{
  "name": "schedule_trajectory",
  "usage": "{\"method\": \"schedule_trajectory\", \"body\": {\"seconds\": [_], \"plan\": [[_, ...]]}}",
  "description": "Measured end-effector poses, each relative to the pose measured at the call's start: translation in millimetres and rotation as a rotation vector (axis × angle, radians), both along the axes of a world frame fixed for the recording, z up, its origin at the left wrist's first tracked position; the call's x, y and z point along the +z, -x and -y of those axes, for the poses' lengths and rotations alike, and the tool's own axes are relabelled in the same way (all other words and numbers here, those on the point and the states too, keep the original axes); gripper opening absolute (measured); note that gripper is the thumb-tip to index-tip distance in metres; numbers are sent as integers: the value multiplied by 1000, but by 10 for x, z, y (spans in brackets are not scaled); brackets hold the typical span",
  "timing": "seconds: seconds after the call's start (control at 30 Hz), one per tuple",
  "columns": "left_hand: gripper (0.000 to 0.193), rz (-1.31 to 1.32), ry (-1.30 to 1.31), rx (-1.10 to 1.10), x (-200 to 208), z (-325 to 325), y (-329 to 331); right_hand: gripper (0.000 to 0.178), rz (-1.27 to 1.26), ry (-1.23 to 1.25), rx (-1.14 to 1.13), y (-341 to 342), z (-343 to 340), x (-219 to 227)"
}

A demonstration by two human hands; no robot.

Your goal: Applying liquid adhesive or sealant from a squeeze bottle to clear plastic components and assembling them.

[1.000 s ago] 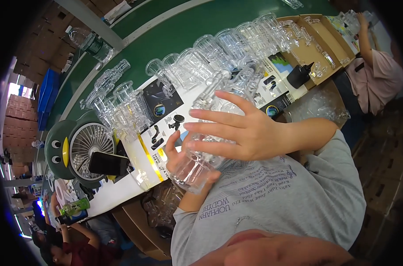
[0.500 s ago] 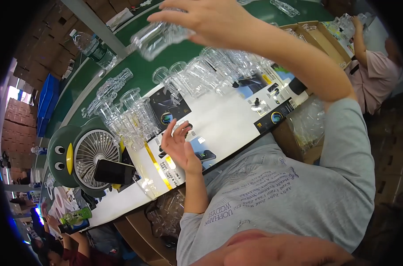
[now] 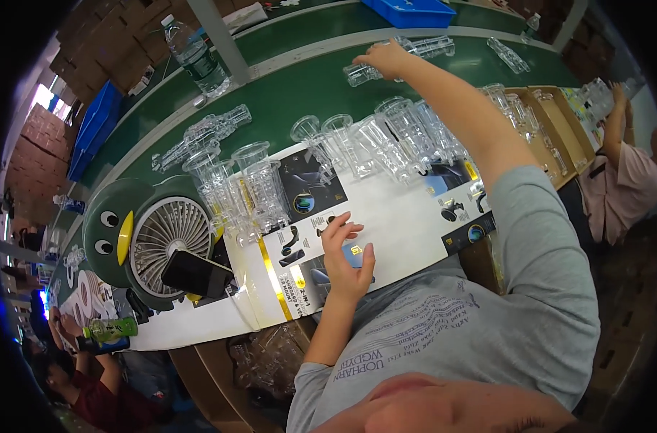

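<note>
My right hand (image 3: 386,60) reaches far over the green surface, its fingers curled over a long clear plastic piece (image 3: 433,47) that shows on both sides of the hand. Whether the piece is lifted or rests on the surface cannot be told. Above the white printed card sheet (image 3: 404,216) hovers my left hand (image 3: 348,258), fingers apart and holding nothing. Clear flared plastic tubes (image 3: 253,180) stand close together beyond it to the left. Another row of clear plastic tubes (image 3: 375,148) lines the sheet's far edge.
Left of the sheet are a green penguin-faced fan (image 3: 173,242) and a dark phone (image 3: 196,274). A water bottle (image 3: 196,61) stands by a metal post (image 3: 220,40). Loose clear pieces (image 3: 507,55) lie on the green surface. A cardboard tray (image 3: 570,137) sits right, near a co-worker (image 3: 621,187).
My right hand has come down and away to the far green surface from its raised place with a clear plastic piece. My left hand stays over the sheet, while the view has shifted.
</note>
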State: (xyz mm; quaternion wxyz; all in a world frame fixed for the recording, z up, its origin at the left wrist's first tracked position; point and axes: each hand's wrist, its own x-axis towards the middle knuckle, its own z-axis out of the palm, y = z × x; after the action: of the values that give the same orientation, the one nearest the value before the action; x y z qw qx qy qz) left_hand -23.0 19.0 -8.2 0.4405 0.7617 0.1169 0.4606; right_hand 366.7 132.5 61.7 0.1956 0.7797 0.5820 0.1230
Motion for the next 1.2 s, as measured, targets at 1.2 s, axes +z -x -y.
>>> {"method": "schedule_trajectory", "body": {"seconds": [1.2], "plan": [[47, -89, 48, -64, -23, 5, -48, 28, -499, 181, 149, 627, 796, 742]]}}
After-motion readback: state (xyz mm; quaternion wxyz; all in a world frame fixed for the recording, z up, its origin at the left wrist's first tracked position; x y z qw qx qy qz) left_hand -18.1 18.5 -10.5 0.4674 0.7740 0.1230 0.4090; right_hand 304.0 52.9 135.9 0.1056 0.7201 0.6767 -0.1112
